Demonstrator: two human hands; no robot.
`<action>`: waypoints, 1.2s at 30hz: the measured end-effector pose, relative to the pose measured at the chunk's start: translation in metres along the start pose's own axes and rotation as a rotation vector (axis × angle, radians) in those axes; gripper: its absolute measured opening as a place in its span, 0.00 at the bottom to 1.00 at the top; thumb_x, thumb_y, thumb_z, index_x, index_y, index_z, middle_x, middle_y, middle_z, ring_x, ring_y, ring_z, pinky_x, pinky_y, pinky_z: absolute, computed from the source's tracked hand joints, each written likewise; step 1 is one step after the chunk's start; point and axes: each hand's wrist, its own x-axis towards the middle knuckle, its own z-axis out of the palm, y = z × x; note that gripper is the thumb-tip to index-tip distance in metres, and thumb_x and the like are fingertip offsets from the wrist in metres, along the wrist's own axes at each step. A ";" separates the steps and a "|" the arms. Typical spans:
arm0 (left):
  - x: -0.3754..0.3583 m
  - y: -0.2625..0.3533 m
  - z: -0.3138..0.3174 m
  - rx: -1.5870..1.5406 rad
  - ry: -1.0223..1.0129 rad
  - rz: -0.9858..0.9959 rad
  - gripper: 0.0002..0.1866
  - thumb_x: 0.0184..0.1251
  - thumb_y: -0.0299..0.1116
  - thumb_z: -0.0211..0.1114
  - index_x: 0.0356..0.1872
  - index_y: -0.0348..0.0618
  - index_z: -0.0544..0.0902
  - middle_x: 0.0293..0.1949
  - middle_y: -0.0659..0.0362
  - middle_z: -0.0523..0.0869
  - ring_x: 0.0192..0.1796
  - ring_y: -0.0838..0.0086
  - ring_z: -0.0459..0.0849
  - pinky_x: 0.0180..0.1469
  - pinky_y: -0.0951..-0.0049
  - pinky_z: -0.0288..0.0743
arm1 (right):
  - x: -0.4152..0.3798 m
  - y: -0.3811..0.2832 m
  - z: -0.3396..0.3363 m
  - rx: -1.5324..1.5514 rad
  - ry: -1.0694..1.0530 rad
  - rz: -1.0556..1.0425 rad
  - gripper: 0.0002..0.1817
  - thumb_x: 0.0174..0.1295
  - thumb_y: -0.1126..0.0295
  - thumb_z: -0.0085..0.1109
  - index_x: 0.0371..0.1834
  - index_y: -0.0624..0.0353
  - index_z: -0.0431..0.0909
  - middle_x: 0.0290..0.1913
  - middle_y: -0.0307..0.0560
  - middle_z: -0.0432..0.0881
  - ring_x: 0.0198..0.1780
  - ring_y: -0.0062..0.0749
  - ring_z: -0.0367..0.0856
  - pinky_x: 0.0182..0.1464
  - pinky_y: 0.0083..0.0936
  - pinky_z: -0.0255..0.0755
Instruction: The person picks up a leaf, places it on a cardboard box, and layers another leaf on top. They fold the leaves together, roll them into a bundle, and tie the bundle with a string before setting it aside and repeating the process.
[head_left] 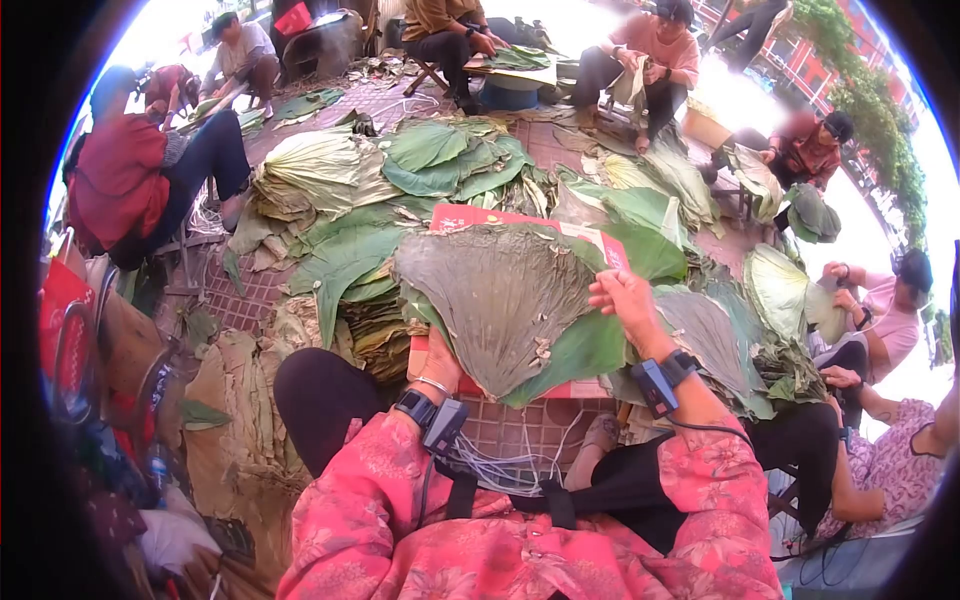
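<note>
A large dried grey-brown leaf [500, 300], fan-shaped like a lotus leaf, lies over my lap with its narrow end toward me. Greener leaf [585, 350] shows beneath its lower right edge. My left hand [438, 362] grips the left edge of these leaves near the bottom, its fingers partly hidden under them. At the right edge, my right hand [624, 303] is raised with fingers partly bent and apart; nothing shows in them. Under the leaves lies a red cardboard sheet [470, 216], its far edge and corners showing.
Piles of green leaves [430, 160] and dried leaves [320, 170] spread ahead. Stacked brown leaves [375, 335] stand by my left knee. White strings [510, 450] hang below the board. Several people sit around, one in red [125, 175] at left. Bags [65, 320] stand far left.
</note>
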 end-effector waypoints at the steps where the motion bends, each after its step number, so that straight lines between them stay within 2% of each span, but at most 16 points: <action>1: -0.004 0.001 0.003 0.050 -0.020 0.034 0.31 0.60 0.61 0.54 0.56 0.49 0.75 0.54 0.60 0.78 0.54 0.62 0.75 0.59 0.59 0.67 | -0.009 0.019 -0.008 -0.005 0.036 0.072 0.14 0.63 0.58 0.50 0.37 0.59 0.76 0.34 0.42 0.82 0.29 0.23 0.80 0.28 0.17 0.69; 4: -0.018 0.006 0.018 0.106 -0.124 0.090 0.32 0.57 0.61 0.58 0.56 0.49 0.74 0.53 0.60 0.78 0.54 0.62 0.75 0.59 0.60 0.68 | -0.049 0.068 -0.025 -0.009 0.111 0.326 0.13 0.61 0.59 0.53 0.35 0.59 0.74 0.33 0.42 0.79 0.25 0.24 0.79 0.22 0.19 0.68; 5: -0.018 0.008 0.021 0.061 -0.152 0.058 0.34 0.54 0.61 0.61 0.56 0.47 0.74 0.54 0.60 0.78 0.55 0.62 0.75 0.60 0.60 0.68 | -0.060 0.081 -0.023 -0.003 0.141 0.402 0.13 0.61 0.59 0.54 0.37 0.59 0.74 0.35 0.44 0.79 0.27 0.25 0.79 0.22 0.20 0.68; 7: -0.017 0.017 0.031 0.014 -0.179 0.048 0.36 0.53 0.61 0.61 0.57 0.46 0.73 0.55 0.59 0.77 0.56 0.61 0.75 0.60 0.58 0.68 | -0.079 0.098 -0.013 0.016 0.208 0.547 0.15 0.60 0.59 0.56 0.42 0.59 0.72 0.39 0.46 0.77 0.32 0.28 0.80 0.23 0.22 0.69; 11: -0.020 0.026 0.058 0.020 -0.174 0.032 0.41 0.53 0.66 0.59 0.61 0.46 0.69 0.56 0.56 0.76 0.56 0.61 0.75 0.60 0.57 0.68 | -0.084 0.131 -0.016 0.285 0.299 0.689 0.19 0.58 0.57 0.61 0.42 0.58 0.68 0.37 0.45 0.74 0.32 0.31 0.78 0.24 0.24 0.71; 14: -0.019 0.027 0.062 0.100 -0.170 0.063 0.41 0.54 0.66 0.57 0.61 0.45 0.67 0.57 0.55 0.75 0.56 0.62 0.74 0.60 0.58 0.68 | -0.074 0.134 -0.025 0.377 0.219 0.652 0.19 0.58 0.57 0.61 0.42 0.57 0.67 0.38 0.44 0.73 0.32 0.31 0.79 0.24 0.23 0.71; 18: -0.021 0.029 0.062 0.175 -0.128 0.054 0.42 0.55 0.67 0.55 0.62 0.44 0.67 0.57 0.55 0.75 0.57 0.63 0.74 0.60 0.58 0.67 | -0.068 0.125 -0.012 0.271 0.353 0.468 0.12 0.57 0.62 0.62 0.31 0.56 0.71 0.27 0.39 0.75 0.23 0.26 0.78 0.20 0.18 0.69; 19: -0.020 0.031 0.060 0.113 -0.117 0.061 0.35 0.58 0.57 0.61 0.60 0.44 0.69 0.54 0.55 0.77 0.54 0.63 0.77 0.58 0.60 0.71 | -0.069 0.116 -0.007 0.129 0.369 0.365 0.12 0.56 0.65 0.61 0.23 0.57 0.71 0.22 0.37 0.74 0.20 0.21 0.74 0.19 0.18 0.67; 22: 0.002 0.032 0.034 0.505 -0.004 0.103 0.27 0.58 0.43 0.67 0.56 0.43 0.71 0.51 0.58 0.79 0.49 0.66 0.79 0.53 0.63 0.74 | -0.040 0.103 -0.007 -0.220 0.378 -0.099 0.14 0.55 0.65 0.61 0.18 0.59 0.69 0.17 0.35 0.69 0.18 0.18 0.68 0.19 0.20 0.64; 25: 0.014 0.034 0.019 0.378 0.044 0.122 0.18 0.59 0.30 0.65 0.51 0.41 0.75 0.46 0.59 0.81 0.45 0.67 0.81 0.50 0.63 0.76 | -0.023 0.049 -0.013 0.031 0.397 -0.249 0.16 0.54 0.66 0.62 0.17 0.60 0.68 0.17 0.33 0.68 0.19 0.17 0.66 0.20 0.20 0.65; 27: 0.004 0.040 0.045 0.274 0.020 0.167 0.15 0.59 0.27 0.63 0.48 0.41 0.75 0.45 0.59 0.81 0.45 0.66 0.81 0.50 0.61 0.76 | -0.017 0.022 -0.020 0.152 0.453 -0.354 0.15 0.54 0.66 0.62 0.18 0.60 0.68 0.17 0.34 0.69 0.20 0.17 0.67 0.19 0.21 0.66; 30: 0.004 0.044 0.060 0.217 0.020 0.217 0.14 0.59 0.26 0.63 0.47 0.41 0.76 0.44 0.58 0.81 0.45 0.65 0.81 0.50 0.60 0.76 | -0.002 0.036 -0.030 0.292 0.547 -0.311 0.13 0.53 0.67 0.63 0.20 0.60 0.71 0.17 0.34 0.69 0.20 0.17 0.68 0.19 0.21 0.67; 32: 0.013 0.042 0.048 0.230 0.040 0.197 0.15 0.59 0.26 0.63 0.48 0.41 0.75 0.45 0.58 0.81 0.46 0.64 0.80 0.50 0.60 0.76 | 0.000 0.065 -0.034 0.174 0.584 -0.091 0.10 0.53 0.68 0.63 0.24 0.63 0.74 0.19 0.40 0.74 0.18 0.21 0.71 0.18 0.21 0.68; 33: 0.010 0.037 0.048 0.253 0.193 0.156 0.15 0.59 0.27 0.64 0.48 0.41 0.75 0.44 0.57 0.80 0.45 0.64 0.80 0.50 0.60 0.76 | 0.004 0.083 -0.033 0.140 0.572 0.004 0.10 0.52 0.68 0.63 0.24 0.64 0.75 0.20 0.41 0.76 0.17 0.22 0.72 0.17 0.21 0.68; 34: 0.015 0.033 0.037 0.309 0.205 0.151 0.15 0.58 0.27 0.64 0.47 0.42 0.75 0.44 0.57 0.80 0.44 0.64 0.80 0.49 0.61 0.75 | 0.002 0.091 -0.032 0.106 0.558 0.098 0.10 0.52 0.68 0.62 0.24 0.65 0.75 0.20 0.43 0.77 0.16 0.23 0.73 0.17 0.21 0.68; 36: 0.020 0.026 0.021 0.415 0.229 0.142 0.15 0.57 0.27 0.65 0.46 0.42 0.75 0.43 0.57 0.80 0.43 0.64 0.80 0.49 0.62 0.75 | -0.004 0.101 -0.033 0.022 0.515 0.187 0.12 0.53 0.68 0.61 0.21 0.65 0.71 0.21 0.46 0.76 0.16 0.27 0.75 0.14 0.22 0.63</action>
